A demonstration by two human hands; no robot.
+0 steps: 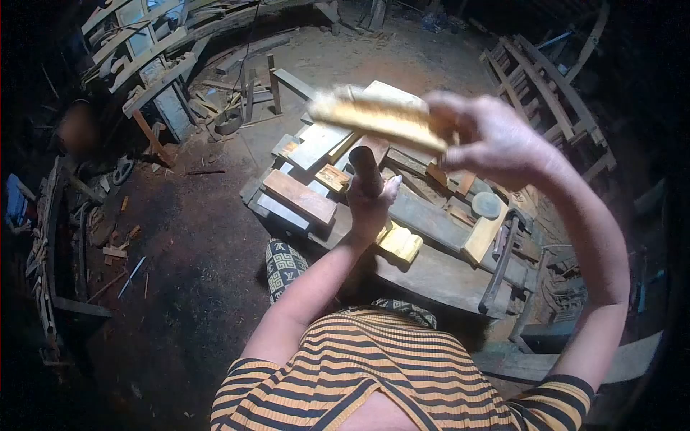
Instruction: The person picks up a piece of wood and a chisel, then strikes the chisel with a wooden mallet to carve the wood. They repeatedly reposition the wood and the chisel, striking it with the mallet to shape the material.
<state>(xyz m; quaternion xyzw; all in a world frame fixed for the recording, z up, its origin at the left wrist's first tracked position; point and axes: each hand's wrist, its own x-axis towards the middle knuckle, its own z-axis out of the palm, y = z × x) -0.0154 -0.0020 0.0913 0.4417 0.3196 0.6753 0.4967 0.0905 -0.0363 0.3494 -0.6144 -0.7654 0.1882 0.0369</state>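
My left hand (370, 208) is wrapped around a chisel by its thick, dark, round wooden handle (366, 169), which points upward. Below that fist, a yellow carved wood piece (399, 243) lies on the workbench (431, 276); the chisel's lower end is mostly hidden by the hand. Raised over the bench, my right hand (496, 136) grips one end of a pale wooden block (377, 121). Motion blurs the block, which is apart from the chisel handle.
A reddish wooden block (300, 195) and several boards lie on the bench. At its right are a round greenish disc (486, 205) and a dark frame saw or clamp-like bar (499, 269). Stacked timber (546, 93) stands behind right; scraps litter the dirt floor (194, 251).
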